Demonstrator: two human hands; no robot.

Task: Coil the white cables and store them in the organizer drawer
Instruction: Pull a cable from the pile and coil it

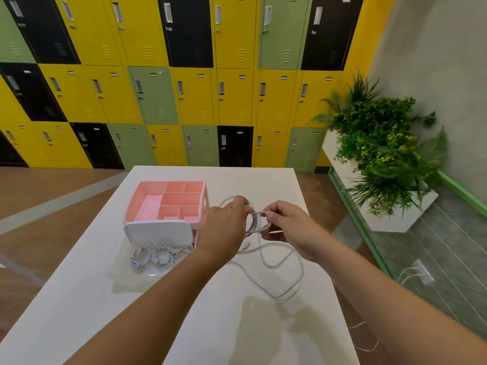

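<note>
A pink organizer (147,198) with several top compartments stands on the white table (105,299). Its white drawer (158,231) is pulled out toward me, with three coiled white cables (158,256) lying in it. To the right of the organizer, my left hand (226,225) and my right hand (287,227) both grip a small coil of a white cable (257,222), held just above the table. The rest of that cable (284,280) trails in loose loops on the tabletop below and in front of my hands.
Yellow, green and black lockers (184,88) line the wall behind the table. A white planter with green plants (382,143) stands at the right, beside a glass panel with a green frame (369,246). Wooden floor surrounds the table.
</note>
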